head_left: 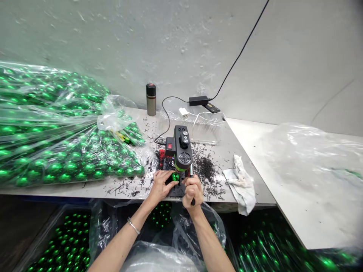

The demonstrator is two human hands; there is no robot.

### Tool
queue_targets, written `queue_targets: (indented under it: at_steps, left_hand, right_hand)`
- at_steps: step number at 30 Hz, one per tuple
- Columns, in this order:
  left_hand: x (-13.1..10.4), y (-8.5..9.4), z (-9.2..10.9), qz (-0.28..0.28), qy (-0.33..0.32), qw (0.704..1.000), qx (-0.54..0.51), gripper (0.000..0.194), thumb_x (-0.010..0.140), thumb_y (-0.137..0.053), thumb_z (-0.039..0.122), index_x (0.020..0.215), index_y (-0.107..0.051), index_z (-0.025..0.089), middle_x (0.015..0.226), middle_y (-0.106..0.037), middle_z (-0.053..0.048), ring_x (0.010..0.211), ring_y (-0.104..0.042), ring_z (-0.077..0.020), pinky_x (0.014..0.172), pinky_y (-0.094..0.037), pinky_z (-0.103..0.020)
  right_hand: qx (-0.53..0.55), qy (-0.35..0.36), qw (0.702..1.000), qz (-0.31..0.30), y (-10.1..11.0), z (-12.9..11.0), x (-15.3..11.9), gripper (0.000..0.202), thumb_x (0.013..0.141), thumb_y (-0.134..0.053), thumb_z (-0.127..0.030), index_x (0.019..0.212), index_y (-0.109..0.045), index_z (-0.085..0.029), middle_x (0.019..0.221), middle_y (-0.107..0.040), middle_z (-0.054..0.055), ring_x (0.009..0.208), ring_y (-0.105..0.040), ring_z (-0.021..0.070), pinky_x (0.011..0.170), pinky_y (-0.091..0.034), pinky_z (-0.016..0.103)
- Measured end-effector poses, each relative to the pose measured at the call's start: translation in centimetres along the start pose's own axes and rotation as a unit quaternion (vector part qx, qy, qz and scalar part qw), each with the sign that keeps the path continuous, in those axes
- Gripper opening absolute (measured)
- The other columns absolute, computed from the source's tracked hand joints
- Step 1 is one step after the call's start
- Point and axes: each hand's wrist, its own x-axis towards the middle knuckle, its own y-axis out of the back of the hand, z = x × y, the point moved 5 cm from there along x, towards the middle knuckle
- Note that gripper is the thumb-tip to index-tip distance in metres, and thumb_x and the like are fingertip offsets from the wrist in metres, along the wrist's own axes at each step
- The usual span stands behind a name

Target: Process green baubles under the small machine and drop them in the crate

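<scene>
A small black-and-green bench machine [183,151] stands near the table's front edge. My left hand [161,184] pinches a shiny green ball [175,176] between thumb and fingers, right under the machine's head. My right hand [193,192] is wrapped around a black-ended lever handle [193,201] with a metal rod, at the right side of the machine. What touches the ball from above is hidden by the head. The black base [177,192] shows partly between my hands.
A big clear bag of green balls [70,151] fills the table's left. Black shavings [204,168] lie around the machine. Behind are a flask [151,100], power adapter [198,100] and plastic tray [208,132]. A crumpled cloth [241,185] hangs over the edge; more balls [64,241] are below.
</scene>
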Motion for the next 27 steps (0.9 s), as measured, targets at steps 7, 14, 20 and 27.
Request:
queue_targets:
  at_steps: [7,14,20,27]
  left_hand:
    - [0.2,-0.4,-0.7,0.017,-0.009,1.000,0.001,0.031,0.085,-0.071,0.039,0.113,-0.074,0.025,0.113,-0.076,-0.009,0.107,-0.066,-0.0297,0.106,-0.041,-0.055]
    - [-2.2,1.2,0.0,0.070,0.000,0.997,-0.020,0.032,0.089,-0.066,0.042,0.115,-0.072,0.024,0.108,-0.076,-0.010,0.104,-0.069,-0.0300,0.095,-0.055,-0.050]
    - [-9.8,1.0,-0.1,-0.002,-0.068,0.997,0.032,0.043,0.095,-0.060,0.036,0.138,-0.060,0.032,0.130,-0.069,-0.010,0.120,-0.067,-0.0292,0.100,-0.058,-0.043]
    - [-9.8,3.0,0.5,0.027,-0.152,0.985,0.079,0.041,0.099,-0.056,0.035,0.139,-0.058,0.026,0.125,-0.072,-0.009,0.109,-0.072,-0.0213,0.095,-0.059,-0.030]
  right_hand:
    - [0.005,0.018,0.999,-0.028,0.7,-1.7,2.8,0.023,0.090,-0.036,-0.008,0.074,-0.043,-0.022,0.068,-0.050,0.000,0.063,-0.051,0.0138,0.061,-0.045,0.029]
    - [0.041,-0.116,0.992,-0.009,1.6,-3.5,8.5,0.031,0.096,-0.040,-0.010,0.067,-0.039,-0.022,0.063,-0.043,-0.003,0.063,-0.049,0.0121,0.059,-0.039,0.027]
    - [0.050,-0.099,0.994,0.009,1.4,-3.7,8.0,0.031,0.095,-0.041,-0.006,0.068,-0.041,-0.021,0.065,-0.045,-0.002,0.064,-0.049,0.0114,0.059,-0.039,0.027]
    - [0.049,-0.085,0.995,0.006,1.4,-3.5,7.3,0.031,0.094,-0.040,-0.004,0.069,-0.042,-0.022,0.065,-0.046,-0.002,0.065,-0.050,0.0121,0.059,-0.040,0.027]
